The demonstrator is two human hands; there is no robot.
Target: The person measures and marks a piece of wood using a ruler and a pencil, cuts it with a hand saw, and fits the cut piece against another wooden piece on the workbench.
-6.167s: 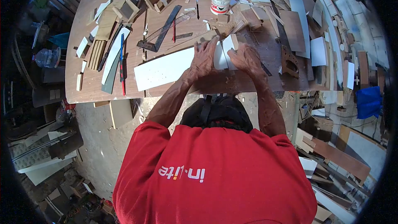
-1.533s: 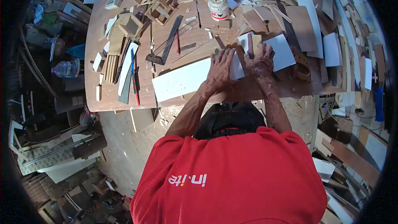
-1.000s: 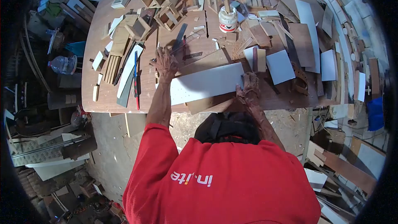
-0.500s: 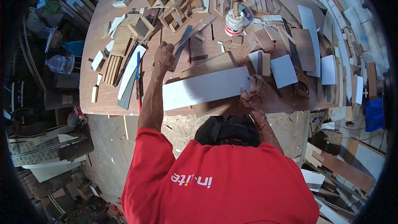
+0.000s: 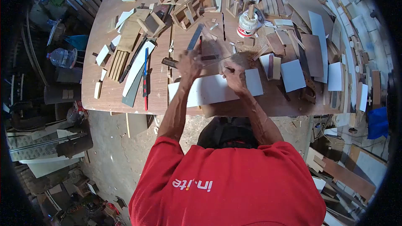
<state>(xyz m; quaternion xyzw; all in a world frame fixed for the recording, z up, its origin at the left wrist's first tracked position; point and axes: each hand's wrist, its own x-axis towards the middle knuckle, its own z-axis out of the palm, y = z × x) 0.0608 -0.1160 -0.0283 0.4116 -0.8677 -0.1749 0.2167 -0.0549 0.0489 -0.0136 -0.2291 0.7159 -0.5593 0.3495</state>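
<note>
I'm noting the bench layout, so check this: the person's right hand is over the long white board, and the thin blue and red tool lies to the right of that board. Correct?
Not quite: the thin blue and red tool lies to the left of the long white board, as the head view shows. The right hand is over the board.

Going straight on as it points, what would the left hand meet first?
Probably the carpenter's square, whose dark blade lies just beyond the blurred left hand; whether they touch is unclear.

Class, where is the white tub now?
In the head view, the white tub stands right of centre on the table, just beyond a small wooden block.
</note>
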